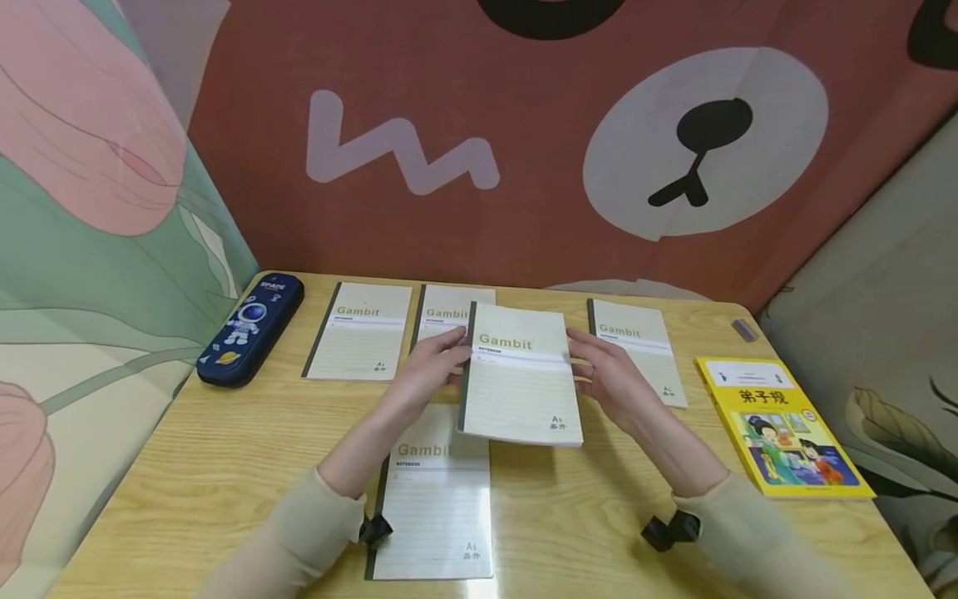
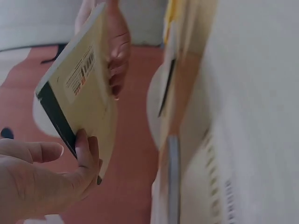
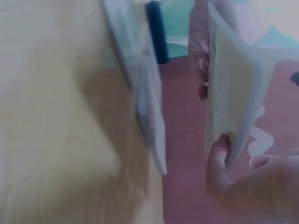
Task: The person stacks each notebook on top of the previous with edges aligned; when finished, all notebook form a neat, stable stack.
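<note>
A cream Gambit notebook (image 1: 521, 374) with a dark spine is held in the air between both hands, its front cover facing up and its near end tilted down. My left hand (image 1: 434, 359) grips it at the spine side, fingertips against the back cover, which carries a barcode in the left wrist view. At the opposite long edge my right hand (image 1: 609, 370) holds it, with fingers reaching behind the cover in the right wrist view. Below and to the left, another Gambit notebook (image 1: 434, 516) lies on the table, its upper right corner overlapped by the held one.
On the wooden table (image 1: 247, 466), more Gambit notebooks lie in the back row: one at left (image 1: 359, 333), one partly hidden (image 1: 456, 298), one at right (image 1: 636, 333). A navy space pencil case (image 1: 250, 329) sits far left; a yellow book (image 1: 782, 428) and small eraser-like block (image 1: 744, 329) lie right.
</note>
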`<state>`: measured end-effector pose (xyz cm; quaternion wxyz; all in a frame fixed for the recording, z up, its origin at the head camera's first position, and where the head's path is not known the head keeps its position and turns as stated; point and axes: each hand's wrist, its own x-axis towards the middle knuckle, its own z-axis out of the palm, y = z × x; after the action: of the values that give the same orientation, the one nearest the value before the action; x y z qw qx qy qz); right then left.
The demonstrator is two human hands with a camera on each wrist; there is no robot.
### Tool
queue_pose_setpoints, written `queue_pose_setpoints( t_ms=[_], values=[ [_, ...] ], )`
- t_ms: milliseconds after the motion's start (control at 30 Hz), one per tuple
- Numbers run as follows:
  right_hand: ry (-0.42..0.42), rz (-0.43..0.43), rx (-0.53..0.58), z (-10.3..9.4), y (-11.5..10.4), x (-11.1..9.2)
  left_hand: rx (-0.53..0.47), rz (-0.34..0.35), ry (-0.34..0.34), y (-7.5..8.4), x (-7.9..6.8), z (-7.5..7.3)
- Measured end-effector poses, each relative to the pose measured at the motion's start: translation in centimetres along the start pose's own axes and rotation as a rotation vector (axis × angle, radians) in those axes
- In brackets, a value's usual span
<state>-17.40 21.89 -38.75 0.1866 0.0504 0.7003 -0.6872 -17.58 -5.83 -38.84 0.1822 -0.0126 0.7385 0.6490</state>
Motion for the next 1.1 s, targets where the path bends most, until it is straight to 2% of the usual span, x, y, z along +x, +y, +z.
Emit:
queue_pose_setpoints(
  t_ms=[200, 333, 533, 667, 900, 1100],
  values=[
    [0.08, -0.033, 0.164, 1.7, -0.7, 2.6, -0.078, 0.035, 0.008, 1.1, 0.9, -1.9],
    [0.107, -0.05, 0.263, 2.9, -1.1, 3.8, -0.122, 0.054, 0.033, 1.2, 1.6, -2.9],
    [0.153, -0.047, 0.389, 4.7, -1.5, 5.8, -0.162, 0.042, 0.093, 1.1, 2.2, -4.1],
    [0.193, -0.051, 0.407, 6.1, -1.7, 7.1, -0.195, 0.046, 0.132, 1.1, 2.5, -5.1],
    [0.224, -0.086, 0.406, 7.8, -1.8, 8.6, -0.328, 0.059, 0.151, 0.1, 3.2, -6.7],
    [0.214, -0.105, 0.463, 8.1, -0.8, 9.6, -0.335, 0.081, 0.139, -0.4, 3.9, -7.3]
  ],
)
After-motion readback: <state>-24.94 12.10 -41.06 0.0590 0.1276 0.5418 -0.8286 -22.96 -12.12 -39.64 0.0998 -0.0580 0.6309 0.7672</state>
